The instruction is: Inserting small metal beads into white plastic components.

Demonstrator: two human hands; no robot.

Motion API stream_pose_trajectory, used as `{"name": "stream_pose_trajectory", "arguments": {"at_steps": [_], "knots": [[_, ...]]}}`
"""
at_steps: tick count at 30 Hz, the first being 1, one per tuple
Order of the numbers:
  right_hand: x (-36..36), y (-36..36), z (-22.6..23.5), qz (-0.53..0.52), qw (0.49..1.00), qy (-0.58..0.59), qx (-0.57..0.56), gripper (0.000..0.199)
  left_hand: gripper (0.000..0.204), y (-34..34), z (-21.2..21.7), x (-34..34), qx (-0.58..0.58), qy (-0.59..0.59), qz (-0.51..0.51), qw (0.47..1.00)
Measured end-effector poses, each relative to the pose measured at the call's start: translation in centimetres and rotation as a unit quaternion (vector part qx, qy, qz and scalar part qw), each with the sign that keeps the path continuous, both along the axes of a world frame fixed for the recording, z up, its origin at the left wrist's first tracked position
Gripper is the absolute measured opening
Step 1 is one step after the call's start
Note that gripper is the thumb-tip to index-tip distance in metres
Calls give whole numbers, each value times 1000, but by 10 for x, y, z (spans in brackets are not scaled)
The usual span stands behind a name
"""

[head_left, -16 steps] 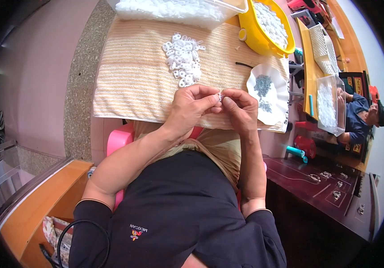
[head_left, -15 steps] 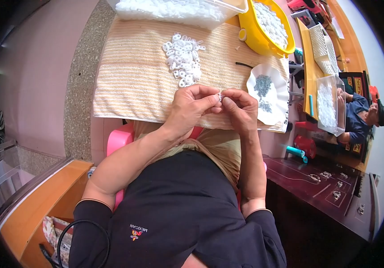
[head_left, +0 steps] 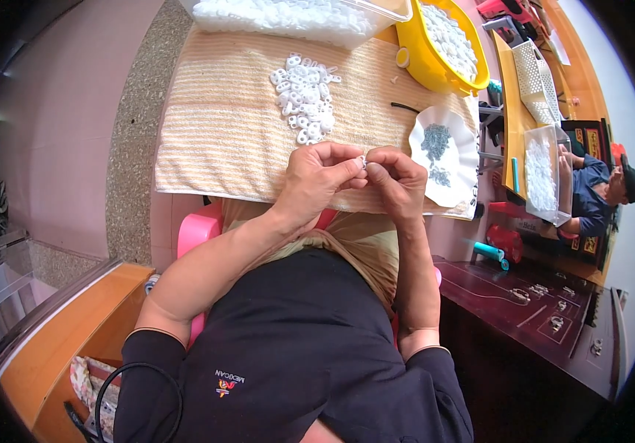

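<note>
Just over the near edge of the towel, my left hand (head_left: 321, 177) and my right hand (head_left: 398, 181) meet fingertip to fingertip. Between their pinched thumbs and forefingers is a small white plastic piece (head_left: 364, 161), mostly covered by the fingers. Whether my right fingers also grip a second tiny part is hidden. Beyond my left hand lies a loose pile of white plastic pieces with round holes (head_left: 305, 96). To the right of my right hand sits a white fluted plate (head_left: 465, 159) bearing small dark grey parts (head_left: 435, 140).
A striped towel (head_left: 214, 125) covers the work surface. At its far side stand a clear bin (head_left: 387, 11) of white pieces and a yellow tub (head_left: 413, 63). A thin black stick (head_left: 404, 107) lies near the plate. Another person (head_left: 594, 192) sits at right behind a clear box (head_left: 562, 207).
Both hands stay in nearly the same place. The fingers have shifted slightly around the white plastic piece, which shows a little more clearly now.
</note>
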State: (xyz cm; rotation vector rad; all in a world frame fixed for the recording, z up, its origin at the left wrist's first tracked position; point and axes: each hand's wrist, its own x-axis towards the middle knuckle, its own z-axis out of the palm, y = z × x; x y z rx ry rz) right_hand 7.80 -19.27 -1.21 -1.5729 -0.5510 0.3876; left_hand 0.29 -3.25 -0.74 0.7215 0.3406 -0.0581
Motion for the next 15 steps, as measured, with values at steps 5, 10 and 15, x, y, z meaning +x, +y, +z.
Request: {"name": "stream_pose_trajectory", "arguments": {"at_steps": [5,10,15], "knots": [[0,0,0,-7,1000,-14,2,8,16,-1,-2,0,2,-1,-2,1000],[0,0,2,-24,1000,-8,-4,10,14,-1,-2,0,-6,-10,-2,1000],[1,0,8,-8,1000,16,16,11,12,0,2,-1,-2,-19,-7,1000]]}}
